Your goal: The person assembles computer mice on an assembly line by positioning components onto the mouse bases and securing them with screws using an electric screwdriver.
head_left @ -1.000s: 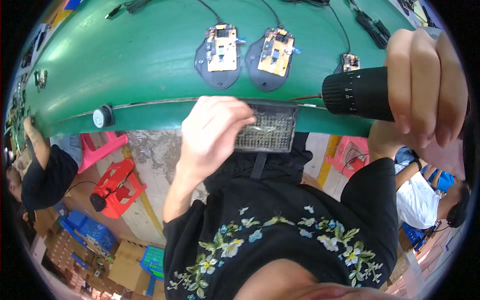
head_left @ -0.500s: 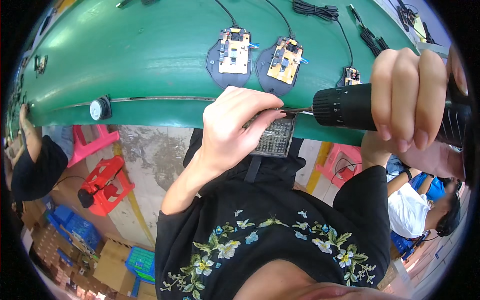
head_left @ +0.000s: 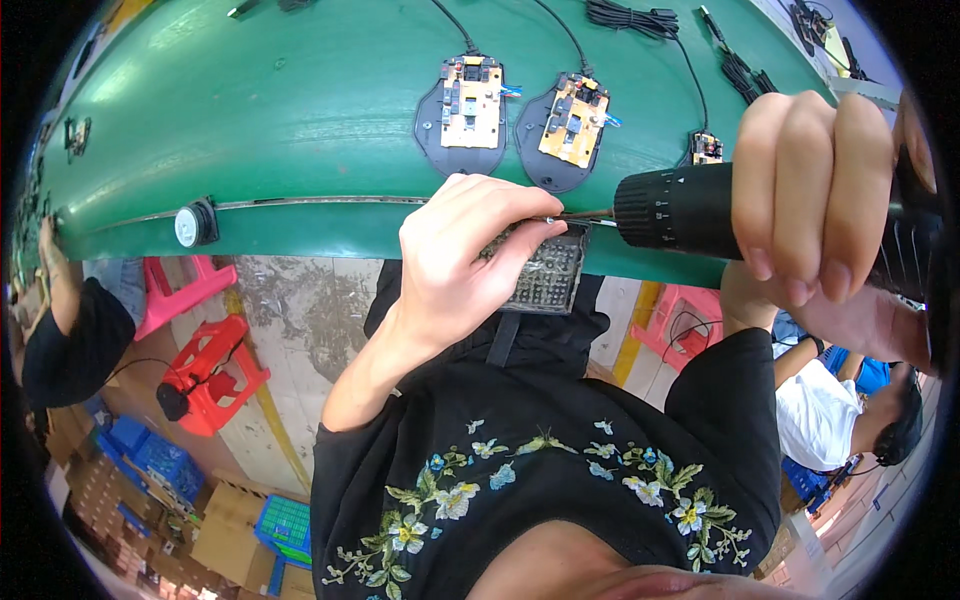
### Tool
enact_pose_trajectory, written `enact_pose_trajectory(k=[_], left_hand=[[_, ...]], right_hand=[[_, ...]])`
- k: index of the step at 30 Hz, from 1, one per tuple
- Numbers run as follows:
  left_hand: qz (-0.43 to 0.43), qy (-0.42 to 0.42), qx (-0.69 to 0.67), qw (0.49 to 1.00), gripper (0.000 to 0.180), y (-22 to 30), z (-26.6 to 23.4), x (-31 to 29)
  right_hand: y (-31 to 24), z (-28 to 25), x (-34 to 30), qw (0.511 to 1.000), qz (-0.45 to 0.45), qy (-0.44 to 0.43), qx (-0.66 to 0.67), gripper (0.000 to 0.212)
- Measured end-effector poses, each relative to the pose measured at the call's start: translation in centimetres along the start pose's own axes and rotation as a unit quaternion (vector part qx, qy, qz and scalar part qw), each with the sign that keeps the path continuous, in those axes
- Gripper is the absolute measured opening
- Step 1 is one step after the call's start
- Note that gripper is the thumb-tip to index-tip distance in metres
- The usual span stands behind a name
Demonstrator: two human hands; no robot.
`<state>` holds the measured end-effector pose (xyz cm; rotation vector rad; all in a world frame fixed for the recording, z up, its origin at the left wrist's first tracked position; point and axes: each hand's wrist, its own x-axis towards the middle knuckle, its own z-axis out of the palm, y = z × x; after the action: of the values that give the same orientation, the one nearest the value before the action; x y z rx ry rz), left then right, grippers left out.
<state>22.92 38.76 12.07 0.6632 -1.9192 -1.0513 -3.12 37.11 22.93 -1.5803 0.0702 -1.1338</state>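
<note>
Bare green belt lies open leftward, while two circuit-board shells and black cables crowd its far right side.

Green conveyor belt, two open mouse bases (wired), cables

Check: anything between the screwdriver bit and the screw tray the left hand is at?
Nothing visible in the way. The right hand holds the black electric screwdriver with its bit pointing at the left hand, whose fingertips meet the bit over the small screw tray at the green belt edge.
</note>
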Motion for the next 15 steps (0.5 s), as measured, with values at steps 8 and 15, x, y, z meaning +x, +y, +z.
enact_pose_trajectory(k=[8,15], left_hand=[[-0.019,-0.019,0.011,1.000,0.023,0.12,-0.19,-0.05],[-0.008,-0.021,0.013,1.000,0.024,0.19,-0.03,-0.06]], right_hand=[[0.18,0.03,0.14,1.000,0.007,-0.009,0.012,0.038],[0.64,-0.38,0.35,0.998,0.016,-0.051,0.025,0.050]])
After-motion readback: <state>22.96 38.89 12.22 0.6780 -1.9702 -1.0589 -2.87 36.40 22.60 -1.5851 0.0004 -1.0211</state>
